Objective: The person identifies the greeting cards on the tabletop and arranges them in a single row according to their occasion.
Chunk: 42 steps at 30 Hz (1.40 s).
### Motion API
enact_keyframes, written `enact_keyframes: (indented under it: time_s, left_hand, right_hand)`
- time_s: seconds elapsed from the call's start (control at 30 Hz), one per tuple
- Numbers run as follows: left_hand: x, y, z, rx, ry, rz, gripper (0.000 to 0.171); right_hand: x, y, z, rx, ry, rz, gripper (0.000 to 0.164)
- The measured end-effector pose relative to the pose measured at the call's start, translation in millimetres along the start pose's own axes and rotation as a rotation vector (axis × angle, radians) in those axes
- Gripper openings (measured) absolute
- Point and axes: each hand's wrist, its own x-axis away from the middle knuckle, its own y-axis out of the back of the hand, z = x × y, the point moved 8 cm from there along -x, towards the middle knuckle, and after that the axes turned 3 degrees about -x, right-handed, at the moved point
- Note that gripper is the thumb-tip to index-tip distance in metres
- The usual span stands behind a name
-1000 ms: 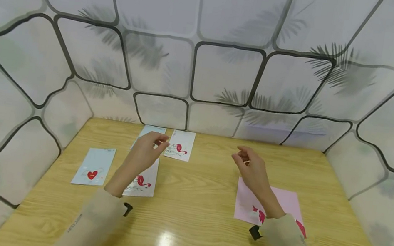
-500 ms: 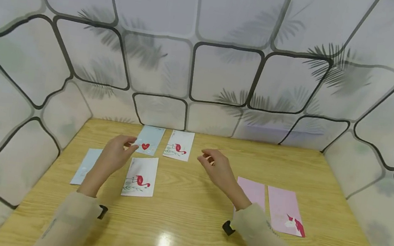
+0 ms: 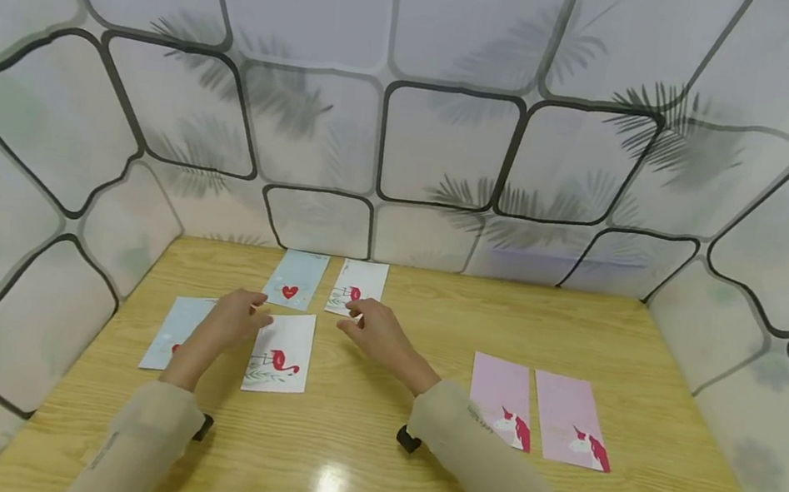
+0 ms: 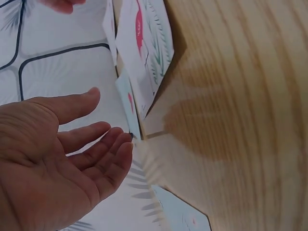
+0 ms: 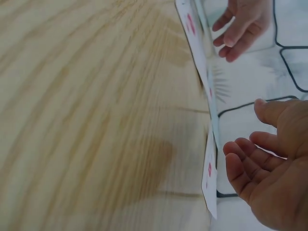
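Loosely bent and holding nothing, my left hand [image 3: 230, 322] hovers between a pale blue heart card [image 3: 174, 320] and the near white flamingo card [image 3: 279, 354]. The left wrist view shows its palm [image 4: 62, 163] and slightly curled fingers, apart from the cards. My right hand [image 3: 382, 333], relaxed with nothing in it, is above the table and covers the lower right corner of the far flamingo card [image 3: 363, 275]. Its fingers are free of the cards in the right wrist view. Another blue heart card [image 3: 298, 276] lies left of that far card.
Two pink unicorn cards [image 3: 497, 378] [image 3: 569, 405] lie side by side on the right of the wooden table [image 3: 364, 460]. A patterned fabric wall [image 3: 447, 144] encloses the table at the back and both sides.
My right hand has travelled left from above the pink cards to the far flamingo card, uncovering them. My left hand has shifted left and nearer, revealing the far heart card. The cards stay put.
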Motion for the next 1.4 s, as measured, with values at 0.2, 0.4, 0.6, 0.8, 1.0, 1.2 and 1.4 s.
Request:
enact_keyframes:
  time_s: [0.2, 0.4, 0.6, 0.8, 1.0, 1.2, 1.4]
  left_hand:
    - [-8.9, -8.0, 2.6, -0.066, 0.028, 0.051, 0.056]
    - [-9.7, -12.4, 1.3, -0.103, 0.016, 0.057, 0.055]
    - [-10.6, -15.8, 0.4, -0.151, -0.010, 0.055, 0.052]
    - [-7.9, -19.7, 2.6, -0.192, -0.020, 0.032, 0.048]
    - [-7.1, -19.9, 1.3, -0.205, -0.037, 0.025, 0.047]
    - [-8.2, -20.2, -0.6, -0.225, -0.052, 0.039, 0.048]
    - [-8.6, -18.8, -0.6, -0.216, -0.030, 0.047, 0.049]
  right_hand:
    - [-22, -23, 12, 0.082, 0.001, 0.072, 0.038]
    - [-32, -45, 18, 0.163, 0.009, 0.118, 0.048]
    - [-33, -56, 26, 0.179, 0.052, 0.147, 0.037]
    - [-31, -65, 27, 0.240, 0.074, 0.156, 0.036]
    - [-31, -68, 27, 0.310, 0.101, 0.144, 0.049]
    - [-32, -69, 30, 0.324, 0.106, 0.173, 0.048]
    - [-34, -70, 29, 0.331, 0.075, 0.200, 0.053]
